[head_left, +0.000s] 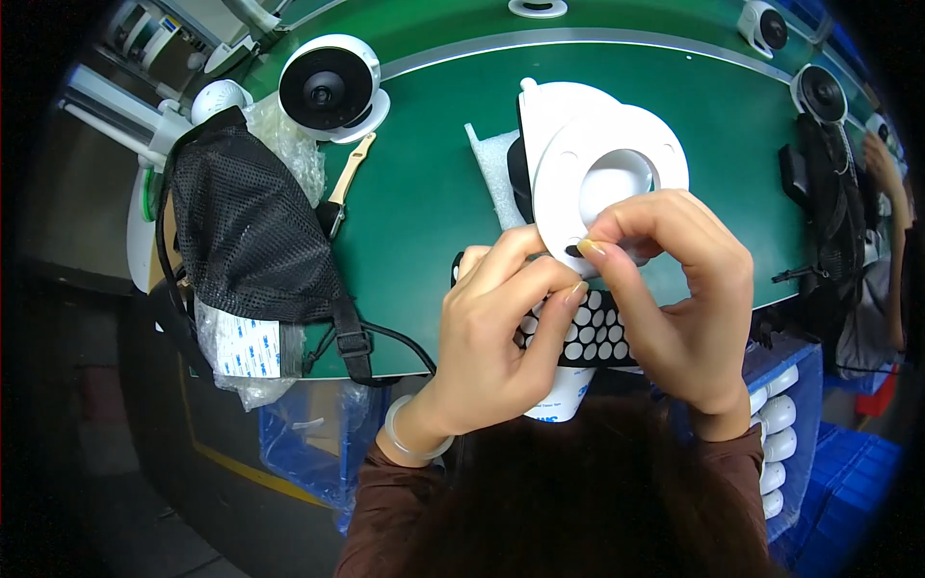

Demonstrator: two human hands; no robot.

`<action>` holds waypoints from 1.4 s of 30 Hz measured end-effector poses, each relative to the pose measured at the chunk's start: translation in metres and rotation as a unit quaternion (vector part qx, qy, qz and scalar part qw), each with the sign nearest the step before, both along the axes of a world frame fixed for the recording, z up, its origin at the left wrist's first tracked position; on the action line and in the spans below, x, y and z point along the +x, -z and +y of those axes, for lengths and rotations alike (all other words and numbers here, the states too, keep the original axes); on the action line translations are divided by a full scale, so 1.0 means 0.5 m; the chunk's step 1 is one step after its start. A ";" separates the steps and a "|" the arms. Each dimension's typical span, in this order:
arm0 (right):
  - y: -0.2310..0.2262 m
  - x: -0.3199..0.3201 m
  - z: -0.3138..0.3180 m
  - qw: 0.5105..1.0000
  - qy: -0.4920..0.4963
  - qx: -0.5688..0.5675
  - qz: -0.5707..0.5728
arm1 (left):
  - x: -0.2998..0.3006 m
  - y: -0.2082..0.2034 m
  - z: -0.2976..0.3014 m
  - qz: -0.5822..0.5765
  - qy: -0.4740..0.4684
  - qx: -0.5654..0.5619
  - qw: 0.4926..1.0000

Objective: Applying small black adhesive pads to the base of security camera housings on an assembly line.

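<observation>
A white camera [559,106] with a ring-shaped base [665,144] lies in front of me, its base turned up toward me. My left hand [506,332] is closed at the near edge of the ring, some fingers behind it, thumb and index tips close together. My right hand [679,289] pinches at the ring's near rim, where a small black pad [575,250] shows by the thumb tip. Whether the pad touches the ring, I cannot tell. Beneath my hands is a black sheet [602,358] with rows of round white dots, partly hidden by my fingers.
Another white camera [328,91] with a black front stands at the back left. A wooden-handled brush [352,173] lies near a black mesh bag [251,222]. White foam [496,173] is beside the held camera. A blue-lined bin [805,453] of white parts stands at lower right.
</observation>
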State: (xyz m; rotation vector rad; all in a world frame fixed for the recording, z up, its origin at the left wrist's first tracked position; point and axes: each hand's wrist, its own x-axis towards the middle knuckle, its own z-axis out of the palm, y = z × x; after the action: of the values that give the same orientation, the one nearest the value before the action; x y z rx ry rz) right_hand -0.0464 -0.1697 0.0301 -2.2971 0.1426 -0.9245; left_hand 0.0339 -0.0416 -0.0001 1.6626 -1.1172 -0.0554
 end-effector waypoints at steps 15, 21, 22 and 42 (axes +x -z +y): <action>0.001 0.003 0.013 0.999 0.022 -0.034 0.005 | -0.001 -0.002 0.004 0.003 0.001 0.008 1.000; 0.007 -0.019 0.002 0.997 0.042 -0.007 -0.059 | -0.024 -0.022 0.028 -0.015 -0.041 0.044 0.998; -0.005 -0.045 -0.001 1.000 0.001 0.001 -0.008 | -0.027 -0.027 0.043 -0.033 -0.038 0.053 0.997; 0.039 -0.085 0.021 0.994 -0.094 0.047 -0.025 | -0.014 -0.041 0.044 -0.139 0.029 0.027 0.990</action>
State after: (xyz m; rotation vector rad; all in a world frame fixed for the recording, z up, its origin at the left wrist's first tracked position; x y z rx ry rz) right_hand -0.0890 -0.1594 0.0107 -2.1565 -0.0508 -0.8595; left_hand 0.0272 -0.0197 0.0205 1.7215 -1.3833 0.1142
